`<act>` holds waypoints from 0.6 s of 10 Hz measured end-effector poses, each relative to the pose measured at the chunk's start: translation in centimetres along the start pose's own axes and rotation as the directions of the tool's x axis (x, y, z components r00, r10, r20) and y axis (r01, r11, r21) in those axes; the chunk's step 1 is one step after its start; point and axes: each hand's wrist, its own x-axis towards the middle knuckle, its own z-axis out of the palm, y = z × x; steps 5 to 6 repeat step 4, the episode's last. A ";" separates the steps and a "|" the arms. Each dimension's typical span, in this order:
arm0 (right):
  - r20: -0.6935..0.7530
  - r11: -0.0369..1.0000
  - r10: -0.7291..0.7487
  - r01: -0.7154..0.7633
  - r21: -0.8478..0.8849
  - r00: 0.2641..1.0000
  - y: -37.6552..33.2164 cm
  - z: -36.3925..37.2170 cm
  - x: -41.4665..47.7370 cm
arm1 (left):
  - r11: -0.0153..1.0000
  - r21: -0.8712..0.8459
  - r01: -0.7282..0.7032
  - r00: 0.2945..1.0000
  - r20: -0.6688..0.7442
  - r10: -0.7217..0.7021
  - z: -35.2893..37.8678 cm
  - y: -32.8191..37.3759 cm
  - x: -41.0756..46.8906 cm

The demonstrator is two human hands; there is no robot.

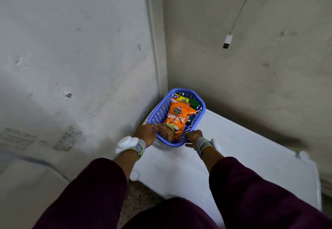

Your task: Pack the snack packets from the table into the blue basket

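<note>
A blue perforated basket [161, 110] stands at the far left corner of the white table [242, 157], against the wall corner. Inside it an orange snack packet [177, 119] lies on top; a yellow packet [182, 99] and a green one [194, 104] show behind it. A brownish clear packet [166, 131] lies at the basket's near end. My left hand [146, 133] grips the basket's near left rim, fingers touching that brownish packet. My right hand [194, 137] holds the near right rim. Both wrists wear grey bands.
Grey walls meet in a corner right behind the basket. A white plug [227, 41] hangs on a cable on the right wall. A speckled floor [142, 198] shows below the table's near left edge.
</note>
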 end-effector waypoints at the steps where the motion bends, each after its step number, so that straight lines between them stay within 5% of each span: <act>1: -0.053 0.984 -0.113 0.104 -0.142 0.992 -1.1 -2.0 -1.9 | 0.999 0.004 -0.046 0.999 0.018 0.046 0.1 2.1 -0.7; 3: 0.087 0.706 -0.548 0.516 -0.485 0.832 -6.6 -8.4 -10.1 | 0.938 -0.050 -0.344 0.936 0.065 0.347 -1.2 13.0 -2.4; 4: 0.001 0.552 -0.770 0.666 -0.501 0.638 -11.0 -13.6 -15.1 | 0.839 -0.093 -0.536 0.844 -0.092 0.529 -4.4 21.7 -4.7; 6: 0.001 0.552 -0.770 0.666 -0.501 0.638 -11.0 -13.6 -15.1 | 0.839 -0.093 -0.536 0.844 -0.092 0.529 -4.4 21.7 -4.7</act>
